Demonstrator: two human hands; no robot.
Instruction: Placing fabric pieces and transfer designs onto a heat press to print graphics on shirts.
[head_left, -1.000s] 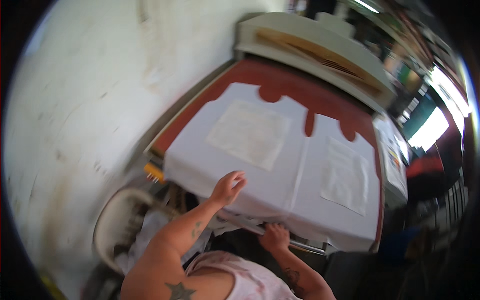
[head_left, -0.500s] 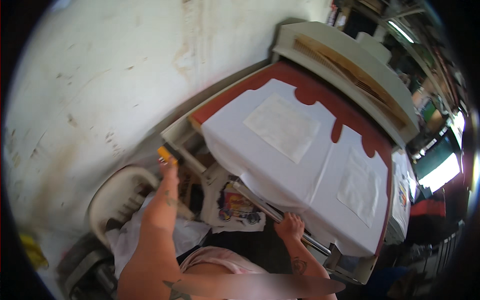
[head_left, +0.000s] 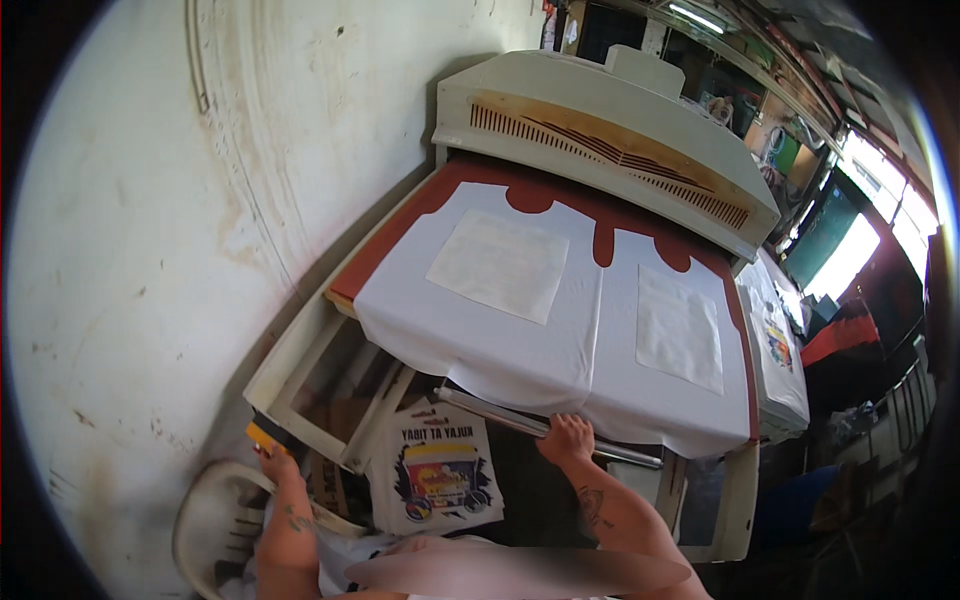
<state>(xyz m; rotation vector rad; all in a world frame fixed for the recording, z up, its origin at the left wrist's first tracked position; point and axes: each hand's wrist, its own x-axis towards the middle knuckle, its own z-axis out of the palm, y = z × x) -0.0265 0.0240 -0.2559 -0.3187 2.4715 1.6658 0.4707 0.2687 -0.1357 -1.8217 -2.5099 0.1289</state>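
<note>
My left hand (head_left: 277,463) is closed at a small yellow and black block (head_left: 270,436) by the near left corner of the heat press frame; I cannot tell whether the block is fixed there. My right hand (head_left: 567,441) grips a silver metal bar (head_left: 490,405) along the front of the press. Two white shirts (head_left: 400,318) lie side by side on the red-brown bed (head_left: 385,265), their lower edges hanging over the front. A pale square sheet (head_left: 500,263) rests on the left shirt, another sheet (head_left: 680,325) on the right one.
Behind the bed stands the press's beige vented hood (head_left: 600,100). A stained white wall (head_left: 130,230) runs along the left. Below are a printed white cloth (head_left: 440,480) and a pale plastic chair (head_left: 195,515). Printed white garments (head_left: 785,370) are stacked at right.
My view has turned, showing more of the press, its hood and the printed cloth below. Both hands stay at the same places, the left on the yellow and black block, the right on the bar.
</note>
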